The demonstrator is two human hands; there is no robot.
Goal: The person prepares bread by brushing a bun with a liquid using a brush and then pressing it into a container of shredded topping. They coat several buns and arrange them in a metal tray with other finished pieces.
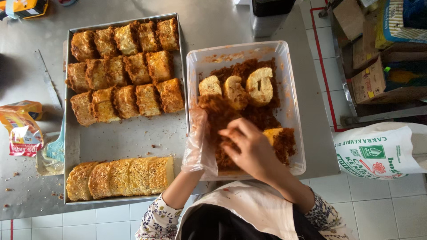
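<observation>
Left hand [205, 129], in a clear glove, is closed on a crumb-coated piece [218, 111] inside the tub [291, 102] of brown crumbs. Right hand [249, 146], bare, fingers curled, is pressed onto crumbs beside it. Coated slices [126, 66] are laid in the tray [129, 140] on the desk [213, 22].

Food-prep kitchen — steel counter [213, 22], baking tray [124, 142].

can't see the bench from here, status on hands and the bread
Left hand gloved, in crumb tub. Right hand bare, pressing bread piece. Nothing blocking.
</observation>
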